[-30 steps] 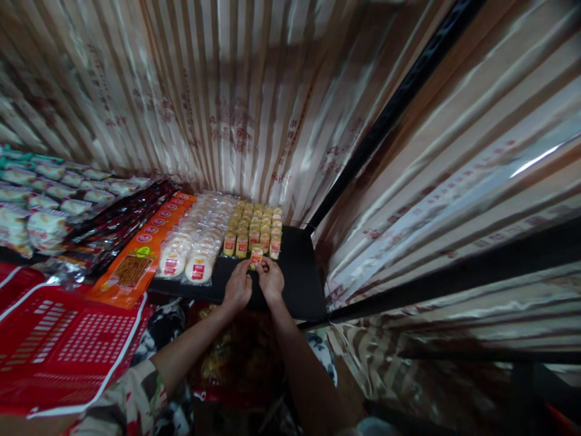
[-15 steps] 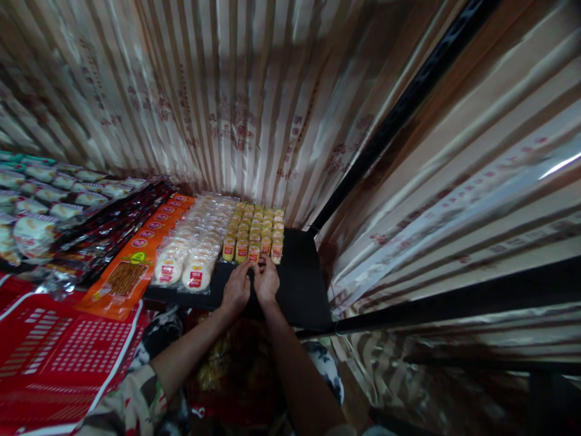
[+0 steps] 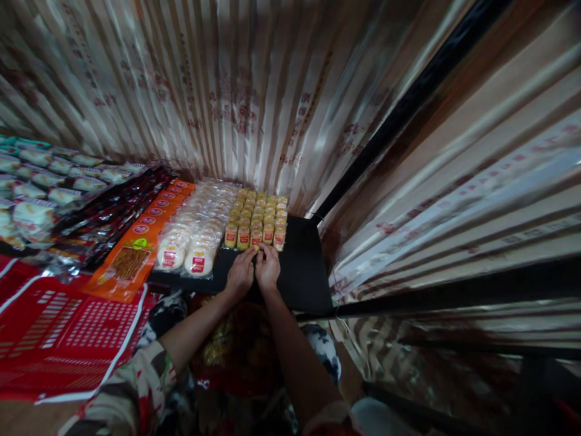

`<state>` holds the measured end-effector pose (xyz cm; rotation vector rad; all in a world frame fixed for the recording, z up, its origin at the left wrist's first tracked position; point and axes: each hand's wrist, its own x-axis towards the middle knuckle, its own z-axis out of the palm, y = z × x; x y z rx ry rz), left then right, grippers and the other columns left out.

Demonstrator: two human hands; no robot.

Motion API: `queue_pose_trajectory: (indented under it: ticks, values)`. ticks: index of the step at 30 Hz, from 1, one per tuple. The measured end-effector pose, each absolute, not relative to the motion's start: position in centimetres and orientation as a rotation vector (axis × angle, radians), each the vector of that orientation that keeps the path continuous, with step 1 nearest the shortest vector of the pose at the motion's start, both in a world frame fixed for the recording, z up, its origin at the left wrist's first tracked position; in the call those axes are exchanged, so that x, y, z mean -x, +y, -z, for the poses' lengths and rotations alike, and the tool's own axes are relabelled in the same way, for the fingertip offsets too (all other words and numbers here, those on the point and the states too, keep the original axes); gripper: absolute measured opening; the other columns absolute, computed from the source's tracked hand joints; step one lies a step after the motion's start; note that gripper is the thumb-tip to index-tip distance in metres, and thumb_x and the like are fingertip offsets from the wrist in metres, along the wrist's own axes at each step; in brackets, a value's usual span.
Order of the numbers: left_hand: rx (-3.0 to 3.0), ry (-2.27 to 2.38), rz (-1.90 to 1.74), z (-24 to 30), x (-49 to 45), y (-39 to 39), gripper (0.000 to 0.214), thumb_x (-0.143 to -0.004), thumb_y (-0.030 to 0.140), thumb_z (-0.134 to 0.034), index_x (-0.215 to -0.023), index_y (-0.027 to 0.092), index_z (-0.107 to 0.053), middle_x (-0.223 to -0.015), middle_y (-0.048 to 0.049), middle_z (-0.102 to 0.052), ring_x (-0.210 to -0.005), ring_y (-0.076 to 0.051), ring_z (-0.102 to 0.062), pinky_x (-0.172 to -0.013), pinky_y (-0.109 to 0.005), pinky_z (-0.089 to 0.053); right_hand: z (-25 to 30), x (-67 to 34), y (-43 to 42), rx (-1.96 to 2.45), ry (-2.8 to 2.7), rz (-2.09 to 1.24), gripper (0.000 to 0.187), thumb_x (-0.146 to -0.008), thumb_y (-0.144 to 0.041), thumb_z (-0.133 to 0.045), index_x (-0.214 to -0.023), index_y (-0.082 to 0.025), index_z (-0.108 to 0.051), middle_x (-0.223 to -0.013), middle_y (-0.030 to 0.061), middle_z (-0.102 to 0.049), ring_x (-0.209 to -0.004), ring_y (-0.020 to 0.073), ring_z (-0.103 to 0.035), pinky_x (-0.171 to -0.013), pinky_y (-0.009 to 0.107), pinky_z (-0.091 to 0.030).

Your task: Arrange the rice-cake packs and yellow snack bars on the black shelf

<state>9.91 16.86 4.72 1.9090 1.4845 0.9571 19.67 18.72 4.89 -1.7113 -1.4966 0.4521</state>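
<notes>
A: Both hands are down on the black shelf (image 3: 302, 266), knuckles side by side. The left hand (image 3: 239, 275) and the right hand (image 3: 267, 269) meet at the front row of the block of packets (image 3: 258, 209).

B: And the one they're on is the small yellow packet (image 3: 255, 237), middle of that front row. It sits dead ahead at twelve o'clock from the hands, standing on end with its red label facing us.

A: What about the grip?

B: Fingers on both sides are curled in and bunched at its base. I can't tell whether either hand is pinching it or only touching it. Neither hand is nearer, because they close on it from seven and five o'clock.

A: The block's columns run twelve to six, straight away from the person. It's tidy, glossy plastic wrap, with small squarish packets pressed shoulder to shoulder.

B: At nine o'clock from the block are the round cakes (image 3: 197, 227), pale flat discs in clear film, overlapping like roof tiles. Beyond those come the orange packs (image 3: 138, 248), long and flat.

A: Bare shelf lies at three o'clock, matt and dark. Shiny striped sheeting (image 3: 254, 91) hangs behind, pleated and reflective.

B: A red basket (image 3: 63, 339) with a grid of holes sits low at eight o'clock.
</notes>
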Motion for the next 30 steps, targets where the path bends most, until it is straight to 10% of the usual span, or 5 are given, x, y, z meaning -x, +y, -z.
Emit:
queue_pose_trajectory:
  ticks: [21,30]
  values:
    - [-1.993,1.4,-0.806,-3.9,-8.6,6.3,0.025,-0.085,0.016,-0.035,-0.079,0.019,-0.059,-0.081,-0.0045,-0.059,-0.079,-0.014,-0.056,-0.079,-0.026,-0.045,-4.7,-20.4,5.8,1.514,-1.539,-0.531,0.029,-0.087,-0.027,-0.037,-0.101,-0.015,-0.061,-0.095,0.0094,-0.065,-0.09,0.0169,-0.06,-0.083,0.027,-0.046]
    - [-1.74,1.508,-0.151,2.3,-7.4,2.3,0.044,-0.076,0.003,-0.037,-0.117,0.01,-0.052,-0.118,-0.0153,-0.058,-0.112,-0.021,-0.053,-0.098,-0.032,-0.038,3.0,-19.6,3.4,2.011,-1.6,-1.14,0.03,-0.084,-0.017,-0.043,-0.108,-0.011,-0.06,-0.115,0.0156,-0.062,-0.11,0.0233,-0.056,-0.098,0.034,-0.037]
